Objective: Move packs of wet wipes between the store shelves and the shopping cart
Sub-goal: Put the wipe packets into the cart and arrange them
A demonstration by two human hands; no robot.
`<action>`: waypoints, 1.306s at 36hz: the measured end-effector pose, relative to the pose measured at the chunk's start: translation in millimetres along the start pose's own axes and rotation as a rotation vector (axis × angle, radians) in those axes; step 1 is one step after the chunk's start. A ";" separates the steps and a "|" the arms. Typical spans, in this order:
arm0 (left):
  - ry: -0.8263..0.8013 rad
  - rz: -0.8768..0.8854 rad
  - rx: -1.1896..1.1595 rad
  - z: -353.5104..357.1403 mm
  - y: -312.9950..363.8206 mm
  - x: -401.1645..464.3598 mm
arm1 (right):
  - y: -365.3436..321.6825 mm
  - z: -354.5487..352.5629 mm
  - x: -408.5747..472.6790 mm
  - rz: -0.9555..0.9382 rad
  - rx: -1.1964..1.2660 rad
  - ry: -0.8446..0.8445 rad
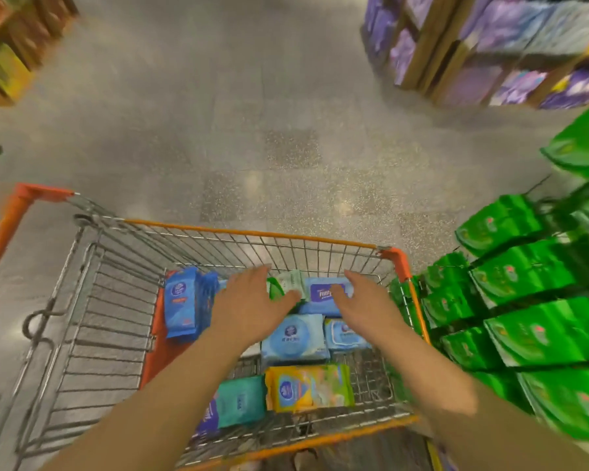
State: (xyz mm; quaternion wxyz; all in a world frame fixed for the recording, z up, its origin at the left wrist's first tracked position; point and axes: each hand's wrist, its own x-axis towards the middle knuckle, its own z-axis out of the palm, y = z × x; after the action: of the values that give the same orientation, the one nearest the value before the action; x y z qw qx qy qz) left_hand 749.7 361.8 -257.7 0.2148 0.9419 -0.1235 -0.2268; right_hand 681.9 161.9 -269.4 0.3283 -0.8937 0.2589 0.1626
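An orange-rimmed wire shopping cart (252,232) stands below me with several wet wipe packs in it. Both hands reach down into its far end with spread fingers. My left hand (252,302) hovers over a green and white pack (288,282). My right hand (364,300) lies at the right edge of a light blue pack with a purple label (323,294); I cannot tell whether it touches it. Neither hand grips anything. Nearer to me lie a round-lid blue pack (295,338), a yellow pack (308,387), a teal pack (240,401), and blue packs (182,302) standing at the left.
Shelves of green packages (524,300) run close along the cart's right side. Purple and blue packages (507,45) fill a shelf at the far right, and another display (7,56) stands far left. The cart's folded child seat (92,317) and orange handle (11,219) are at left. Grey floor lies ahead.
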 end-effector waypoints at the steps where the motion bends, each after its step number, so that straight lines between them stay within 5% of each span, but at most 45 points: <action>1: 0.008 0.047 0.032 -4.8 4.1 -5.3 | 0.1 -6.1 -9.9 -0.014 -0.050 0.021; 9: 0.067 0.383 0.230 -33.3 37.5 -47.7 | 8.0 -43.5 -101.8 -0.027 -0.219 0.256; 23: -0.035 0.888 0.332 -27.0 161.0 -167.4 | 89.7 -87.6 -301.8 0.258 -0.065 0.547; 47: -0.308 1.633 0.350 176.0 349.5 -564.7 | 300.8 -29.4 -773.0 0.915 0.203 1.040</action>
State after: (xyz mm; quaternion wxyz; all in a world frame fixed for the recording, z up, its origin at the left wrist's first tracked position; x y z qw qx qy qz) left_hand 128.5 180.3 -27.0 0.1430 0.5354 -0.8259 -0.1039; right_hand -114.3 221.7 -43.0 0.1422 -0.6217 0.7466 -0.1894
